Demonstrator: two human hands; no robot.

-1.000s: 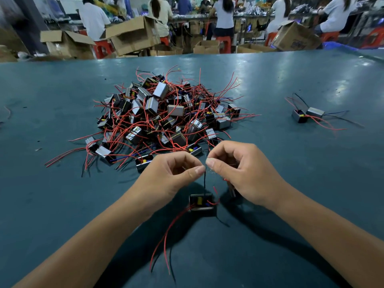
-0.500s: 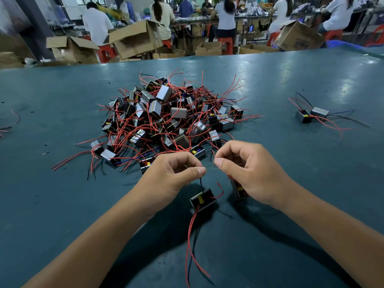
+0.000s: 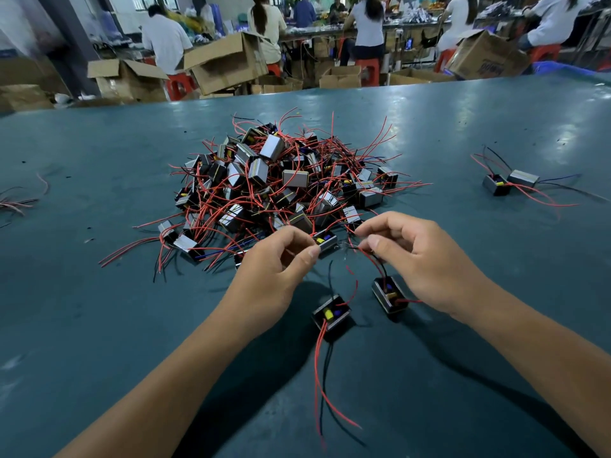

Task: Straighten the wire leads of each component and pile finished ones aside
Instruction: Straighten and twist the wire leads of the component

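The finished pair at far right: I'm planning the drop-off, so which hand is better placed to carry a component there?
Right hand: it's nearer the pair.

Two hands: left hand [image 3: 274, 279], right hand [image 3: 420, 266]; two components lower centre: one [image 3: 331, 315], another [image 3: 388, 294]; two finished components [image 3: 510, 182] at right edge; one tangled heap [image 3: 281, 186], too many to count; several cardboard boxes [image 3: 228, 62] along top.
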